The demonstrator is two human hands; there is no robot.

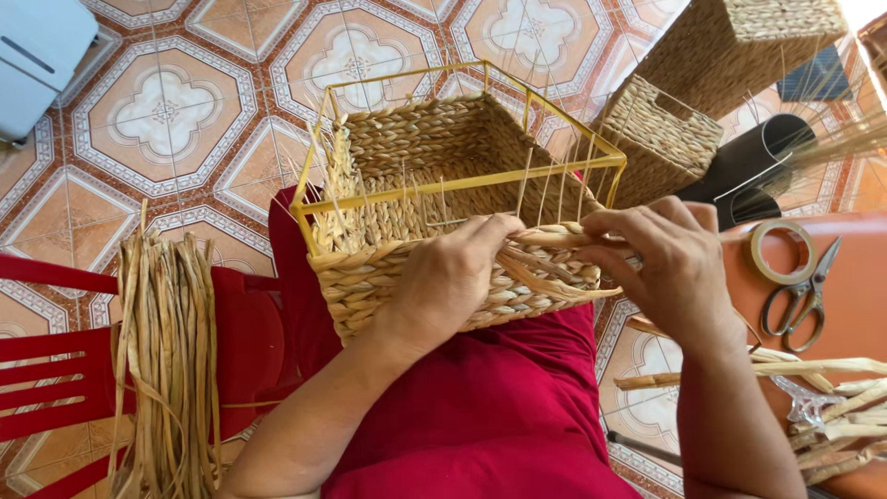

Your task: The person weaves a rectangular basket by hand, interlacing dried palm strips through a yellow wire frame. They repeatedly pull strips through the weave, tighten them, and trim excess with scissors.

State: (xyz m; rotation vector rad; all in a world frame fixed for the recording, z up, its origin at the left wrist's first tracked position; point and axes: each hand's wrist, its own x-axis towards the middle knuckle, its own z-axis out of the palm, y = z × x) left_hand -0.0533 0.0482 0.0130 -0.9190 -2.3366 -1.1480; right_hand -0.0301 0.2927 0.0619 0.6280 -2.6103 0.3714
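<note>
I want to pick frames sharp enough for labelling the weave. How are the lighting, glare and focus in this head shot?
Head view: even, soft daylight, with the half-woven basket and both the left hand and the right hand sharp; top right corner blown out to white glare beside the finished baskets; floor tiles bow slightly, a wide-lens distortion; only faint shadows under the hands.

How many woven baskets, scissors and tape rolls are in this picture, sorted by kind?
Woven baskets: 3, namely the unfinished basket on the yellow frame that both hands work on, a finished small basket and a large basket behind it.
Scissors: 1
Tape roll: 1
Total: 5
</note>
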